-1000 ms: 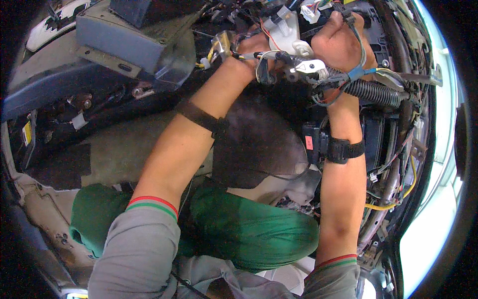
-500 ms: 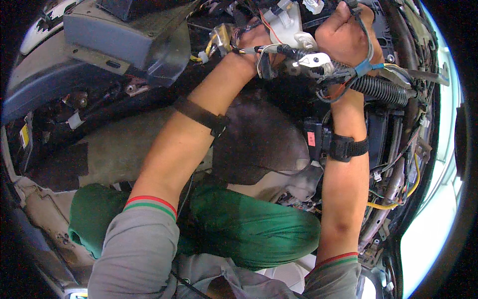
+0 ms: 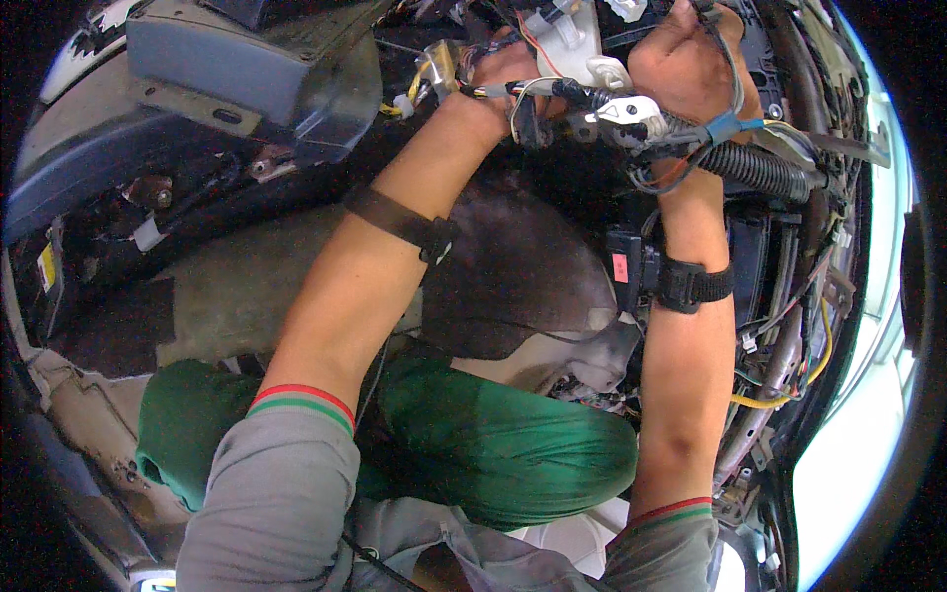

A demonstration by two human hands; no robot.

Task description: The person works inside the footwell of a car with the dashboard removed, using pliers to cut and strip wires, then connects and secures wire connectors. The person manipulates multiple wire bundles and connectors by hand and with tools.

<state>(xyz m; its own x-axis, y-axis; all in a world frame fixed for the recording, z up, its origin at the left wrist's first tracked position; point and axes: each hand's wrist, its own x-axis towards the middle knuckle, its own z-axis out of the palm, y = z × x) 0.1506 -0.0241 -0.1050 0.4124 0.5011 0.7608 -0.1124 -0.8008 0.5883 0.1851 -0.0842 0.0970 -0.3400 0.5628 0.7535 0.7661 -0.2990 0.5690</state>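
Both arms reach up to a wiring harness [image 3: 572, 91] at the top of the view. My left hand [image 3: 508, 71] is behind the taped wires, close to a white plastic part [image 3: 572, 44]; its fingers are hidden. To the right of that part, my right hand [image 3: 691, 67] is curled at the upper edge, thumb uppermost. Its fingertips, and whatever they grip, cannot be seen. A dark cable passes over this hand down to a blue-taped joint [image 3: 723, 126]. Below the hands hang a small white bracket [image 3: 624, 111] and a black corrugated tube [image 3: 755, 168], both in front of my right wrist.
A large grey dashboard piece [image 3: 217, 74] with a slotted metal tab juts in at upper left. Dark matting [image 3: 523, 266] covers the floor below. My green-clad leg [image 3: 503, 434] is folded beneath my arms. Yellow cable [image 3: 819, 355] and metal framing run along the right, beside the door opening.
The white plastic part and the harness have shifted very slightly. Both hands remain in about the same places.
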